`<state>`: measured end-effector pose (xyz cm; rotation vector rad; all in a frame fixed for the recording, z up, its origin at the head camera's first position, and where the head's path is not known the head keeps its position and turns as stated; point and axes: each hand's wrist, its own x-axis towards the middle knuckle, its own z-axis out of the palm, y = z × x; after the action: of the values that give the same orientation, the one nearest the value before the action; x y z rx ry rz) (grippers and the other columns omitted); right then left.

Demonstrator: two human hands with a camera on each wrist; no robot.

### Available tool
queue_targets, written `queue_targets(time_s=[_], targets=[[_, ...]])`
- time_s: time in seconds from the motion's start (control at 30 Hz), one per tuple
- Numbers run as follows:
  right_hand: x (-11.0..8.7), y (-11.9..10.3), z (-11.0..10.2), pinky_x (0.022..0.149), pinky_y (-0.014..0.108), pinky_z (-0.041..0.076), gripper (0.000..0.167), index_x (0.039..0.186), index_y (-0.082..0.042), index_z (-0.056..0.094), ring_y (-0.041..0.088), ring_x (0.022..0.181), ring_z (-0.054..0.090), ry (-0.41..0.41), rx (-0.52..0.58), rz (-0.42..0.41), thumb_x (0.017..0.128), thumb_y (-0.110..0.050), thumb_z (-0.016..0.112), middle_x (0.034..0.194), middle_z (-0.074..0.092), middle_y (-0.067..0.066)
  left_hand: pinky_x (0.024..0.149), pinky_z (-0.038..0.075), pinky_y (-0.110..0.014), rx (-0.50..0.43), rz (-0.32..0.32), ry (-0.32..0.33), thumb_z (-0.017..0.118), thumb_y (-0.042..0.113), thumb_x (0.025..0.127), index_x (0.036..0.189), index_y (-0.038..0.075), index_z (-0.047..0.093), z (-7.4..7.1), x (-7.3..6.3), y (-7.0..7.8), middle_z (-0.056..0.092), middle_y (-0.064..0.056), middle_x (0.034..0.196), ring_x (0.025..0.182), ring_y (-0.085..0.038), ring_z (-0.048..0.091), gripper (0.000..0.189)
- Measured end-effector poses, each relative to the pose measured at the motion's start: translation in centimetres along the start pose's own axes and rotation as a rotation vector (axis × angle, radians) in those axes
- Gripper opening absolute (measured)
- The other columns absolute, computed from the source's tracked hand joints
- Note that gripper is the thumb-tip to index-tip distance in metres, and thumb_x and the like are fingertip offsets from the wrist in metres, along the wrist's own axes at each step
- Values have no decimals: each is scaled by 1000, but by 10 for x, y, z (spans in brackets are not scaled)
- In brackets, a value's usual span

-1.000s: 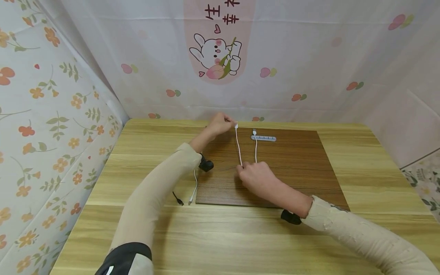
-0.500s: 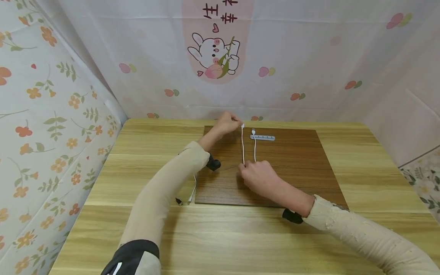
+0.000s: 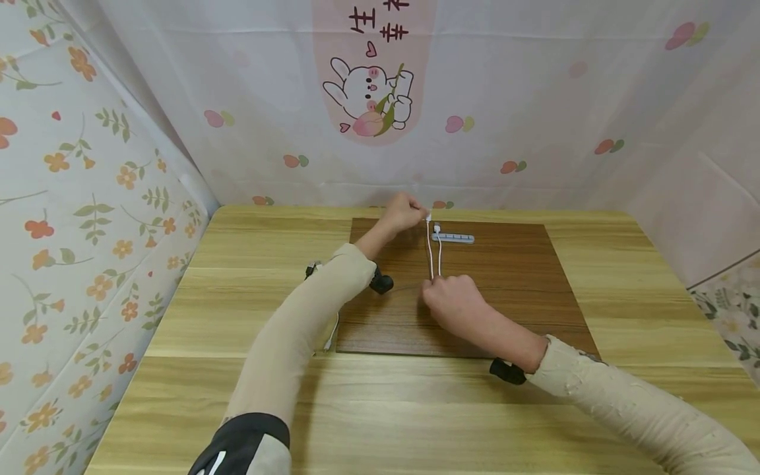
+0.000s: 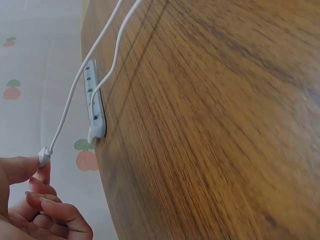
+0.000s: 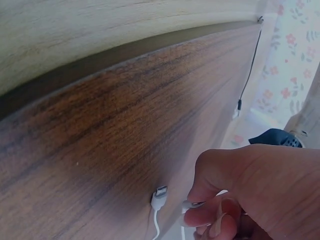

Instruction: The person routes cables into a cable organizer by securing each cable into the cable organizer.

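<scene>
At the board's back edge my left hand [image 3: 404,212] pinches a white plug [image 4: 44,156] between thumb and finger. From that plug a white cable [image 3: 429,247] runs taut towards my right hand [image 3: 456,298], whose thumb and finger pinch a white plug [image 5: 189,206] low over the brown board [image 3: 510,290]. A pale blue cable clip [image 3: 463,239] with several slots lies near the board's back edge. In its left end slot sits a second white cable [image 3: 440,256]. Its near plug [image 5: 159,198] lies on the board beside my right hand.
Left of the board, a white cable end [image 3: 328,343] and a black USB plug [image 3: 311,269] lie on the light wooden table [image 3: 249,251], partly hidden by my left sleeve. A printed curtain [image 3: 534,99] hangs behind the table.
My left hand has moved right with the pinched plug, bringing the cable closer to the one in the clip. My right hand has shifted slightly right.
</scene>
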<state>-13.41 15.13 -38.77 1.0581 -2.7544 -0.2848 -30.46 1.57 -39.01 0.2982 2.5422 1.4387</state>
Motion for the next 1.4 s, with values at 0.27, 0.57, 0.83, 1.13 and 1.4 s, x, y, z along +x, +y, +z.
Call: queue_targets(time_s=[0.27, 0.57, 0.83, 1.13, 1.4], targets=[[-4, 5, 3, 36, 34, 42, 28, 71, -5, 54, 17, 46, 51, -31, 22, 28, 83, -9, 79, 58, 50, 6, 61, 37, -30, 18, -27, -7, 67, 20, 100, 59, 14, 47, 11, 6, 5, 42, 1, 58, 54, -13, 34, 46], [-8, 8, 3, 36, 35, 42, 27, 68, -5, 54, 18, 45, 50, -38, 45, 49, 83, -4, 77, 58, 50, 7, 59, 31, -29, 29, -30, -37, 66, 17, 100, 56, 14, 35, 21, 14, 3, 23, 3, 54, 52, -14, 24, 54], [-9, 11, 2, 36, 34, 40, 33, 65, -8, 51, 16, 44, 47, -41, 43, 56, 84, -4, 78, 56, 47, 5, 59, 33, -28, 55, 25, -37, 67, 19, 100, 55, 14, 41, 27, 16, 4, 32, 3, 54, 57, -15, 33, 53], [-9, 12, -3, 37, 34, 41, 32, 66, -9, 54, 16, 45, 48, -92, 71, 76, 86, -8, 79, 57, 50, 4, 55, 32, -27, 138, 45, -35, 68, 21, 100, 54, 14, 42, 35, 19, 5, 35, 4, 53, 54, -13, 34, 53], [-10, 15, -5, 37, 35, 42, 31, 66, -10, 56, 15, 46, 48, -131, 63, 115, 87, -9, 79, 56, 50, 2, 47, 27, -23, 202, 22, 11, 67, 22, 100, 56, 14, 43, 45, 20, 8, 65, 1, 81, 48, -9, 31, 51]])
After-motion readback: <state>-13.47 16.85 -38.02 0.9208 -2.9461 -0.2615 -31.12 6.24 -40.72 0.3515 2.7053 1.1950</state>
